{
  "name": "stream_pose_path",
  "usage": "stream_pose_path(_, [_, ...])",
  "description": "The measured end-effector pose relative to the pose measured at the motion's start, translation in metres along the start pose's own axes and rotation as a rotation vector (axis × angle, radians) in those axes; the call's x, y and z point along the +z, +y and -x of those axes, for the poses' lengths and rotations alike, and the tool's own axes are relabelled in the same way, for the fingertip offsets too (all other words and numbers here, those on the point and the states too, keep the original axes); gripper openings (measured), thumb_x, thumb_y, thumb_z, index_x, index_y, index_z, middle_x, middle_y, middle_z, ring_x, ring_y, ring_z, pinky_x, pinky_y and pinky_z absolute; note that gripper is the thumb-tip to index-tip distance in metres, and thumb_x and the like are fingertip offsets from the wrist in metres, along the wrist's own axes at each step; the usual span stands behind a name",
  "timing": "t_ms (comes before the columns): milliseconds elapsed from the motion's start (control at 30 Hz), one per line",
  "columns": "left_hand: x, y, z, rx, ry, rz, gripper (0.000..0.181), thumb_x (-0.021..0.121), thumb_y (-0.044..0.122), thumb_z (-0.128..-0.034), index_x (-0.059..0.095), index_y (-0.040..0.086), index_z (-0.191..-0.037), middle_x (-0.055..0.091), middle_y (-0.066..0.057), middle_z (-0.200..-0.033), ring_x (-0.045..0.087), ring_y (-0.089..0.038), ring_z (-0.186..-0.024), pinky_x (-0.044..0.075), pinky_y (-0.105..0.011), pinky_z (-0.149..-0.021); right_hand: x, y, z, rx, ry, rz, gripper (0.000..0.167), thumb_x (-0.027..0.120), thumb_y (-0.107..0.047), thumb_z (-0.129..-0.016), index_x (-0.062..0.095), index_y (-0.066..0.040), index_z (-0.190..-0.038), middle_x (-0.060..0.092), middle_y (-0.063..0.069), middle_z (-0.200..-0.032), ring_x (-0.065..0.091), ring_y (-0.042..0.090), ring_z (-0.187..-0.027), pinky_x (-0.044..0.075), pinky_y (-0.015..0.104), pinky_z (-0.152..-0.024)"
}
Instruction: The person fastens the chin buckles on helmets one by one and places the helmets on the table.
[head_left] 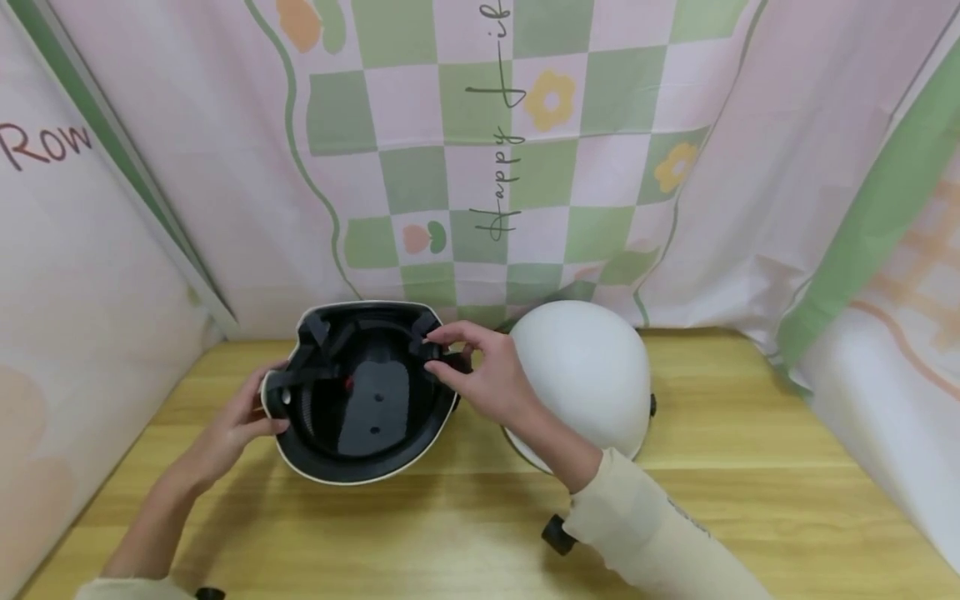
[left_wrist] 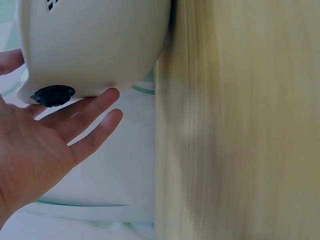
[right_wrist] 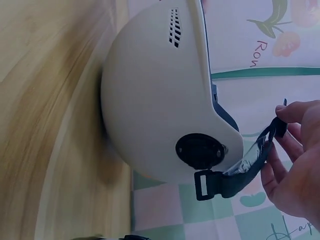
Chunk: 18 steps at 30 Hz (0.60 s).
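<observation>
A white helmet (head_left: pixel 375 400) lies upside down on the table, its black lining and straps facing up. At its left edge my left hand (head_left: pixel 228 425) grips the rim, thumb over the edge; in the left wrist view the other fingers extend along the outer shell below a black round fitting (left_wrist: pixel 54 95). My right hand (head_left: pixel 491 375) pinches a black chin strap (right_wrist: pixel 250 170) at the helmet's right side. Near the strap's base, a black rectangular loop (right_wrist: pixel 201 185) hangs beside a round black side fitting (right_wrist: pixel 201 151). To the right, a second white helmet (head_left: pixel 585 367) rests dome up, partly behind my right arm.
The helmets stand on a wood-grain table (head_left: pixel 450 533) near its back edge. Behind rises a printed curtain (head_left: pixel 517 183) with green checks, and fabric also hangs at both sides. A small black object (head_left: pixel 557 533) sits at my right sleeve's cuff.
</observation>
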<state>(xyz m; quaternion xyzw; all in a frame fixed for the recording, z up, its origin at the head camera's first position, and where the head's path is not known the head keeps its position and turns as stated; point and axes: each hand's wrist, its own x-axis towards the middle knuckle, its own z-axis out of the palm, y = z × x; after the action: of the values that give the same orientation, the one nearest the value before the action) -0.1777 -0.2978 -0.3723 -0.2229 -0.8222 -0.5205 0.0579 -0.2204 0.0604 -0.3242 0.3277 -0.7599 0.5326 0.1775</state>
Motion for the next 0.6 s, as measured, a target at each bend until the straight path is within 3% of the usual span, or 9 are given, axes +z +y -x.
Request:
stream_pose_path(200, [0.005, 0.006, -0.003, -0.013, -0.045, -0.021, 0.068, 0.059, -0.007, -0.0971, 0.027, -0.002, -0.157, 0.058, -0.030, -0.127, 0.065, -0.006, -0.101, 0.056, -0.024, -0.079, -0.001, -0.001, -0.004, 0.015, -0.020, -0.025, 0.027, 0.082, -0.003, -0.088, 0.074, -0.002, -0.114, 0.076, 0.011, -0.110, 0.072, 0.024, -0.100, 0.057, 0.041, -0.089])
stream_pose_path(333, [0.008, 0.011, -0.006, -0.086, -0.041, -0.070, 0.056, 0.053, 0.005, -0.1063, 0.030, 0.000, -0.157, 0.063, -0.029, -0.125, 0.064, -0.002, -0.100, 0.055, -0.025, -0.079, -0.001, -0.001, -0.005, 0.018, -0.035, -0.038, 0.027, 0.081, -0.003, -0.089, 0.073, 0.000, -0.115, 0.076, 0.011, -0.112, 0.072, 0.024, -0.103, 0.058, 0.040, -0.093])
stream_pose_path(467, [0.014, 0.018, -0.012, -0.139, 0.040, -0.191, 0.046, 0.048, 0.019, -0.1111, 0.041, 0.000, -0.152, 0.067, -0.021, -0.116, 0.062, -0.004, -0.094, 0.052, -0.024, -0.076, -0.002, -0.001, -0.006, 0.012, -0.048, -0.031, 0.027, 0.081, -0.003, -0.089, 0.073, -0.001, -0.115, 0.076, 0.011, -0.111, 0.071, 0.024, -0.101, 0.058, 0.040, -0.091])
stream_pose_path(600, [0.018, 0.024, -0.019, -0.062, 0.178, -0.342, 0.035, 0.054, 0.018, -0.1086, 0.061, -0.004, -0.134, 0.068, -0.023, -0.115, 0.065, -0.022, -0.100, 0.049, -0.015, -0.076, -0.002, -0.002, -0.008, 0.008, -0.061, -0.012, 0.028, 0.081, -0.004, -0.089, 0.073, -0.001, -0.116, 0.075, 0.011, -0.112, 0.071, 0.024, -0.100, 0.058, 0.040, -0.090])
